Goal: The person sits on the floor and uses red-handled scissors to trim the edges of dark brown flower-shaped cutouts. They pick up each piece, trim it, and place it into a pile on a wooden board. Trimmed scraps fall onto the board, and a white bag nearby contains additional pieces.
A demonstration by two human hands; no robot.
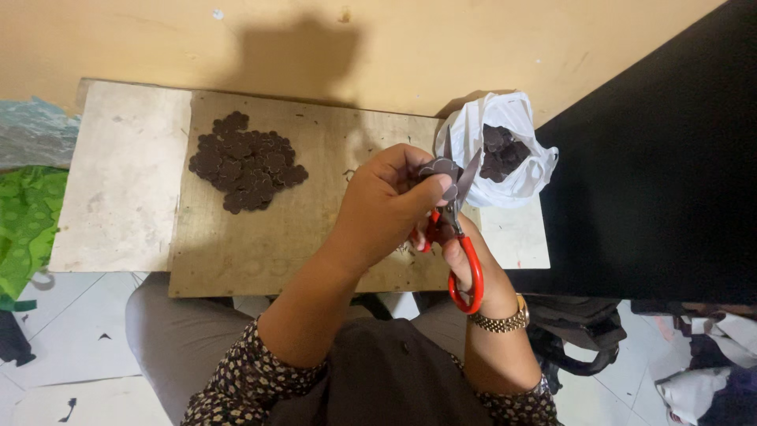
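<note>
Centrally, a small dark flower-shaped cutout [441,168] sits pinched at the fingertips of the left hand [386,207], held up over the board, edge toward the blades. Fingers of that hand are curled in, thumb pressed along the piece.

Scissors [456,237], red-handled, are in the right hand [457,248], just below and to the right of the left hand, the two hands touching. Grey blades point up and stand slightly parted around the cutout's right edge. Fingers pass through the red loops; the lower loop hangs down by the wrist. Exact grip is partly hidden behind the left hand.

Gold watch [500,321] on the right wrist, below the scissors.

White plastic bag [512,170] lies just beyond and right of the hands, mouth open, more dark pieces showing inside.

Pile [246,162] of dark flower-shaped pieces lies well to the left of the left hand, spread flat in a loose heap.

Board [260,237], bare wood, lies under both hands and bears the pile. It rests on a pale slab [118,181] that runs out to the left; the bag sits at its right end.

Sleeves [244,383], dark with small pale dots, cover both upper arms near the bottom edge. Green cloth [27,221] far left of the hands. Black surface [662,181] to the right of the bag. Tiled floor [71,339] below.
</note>
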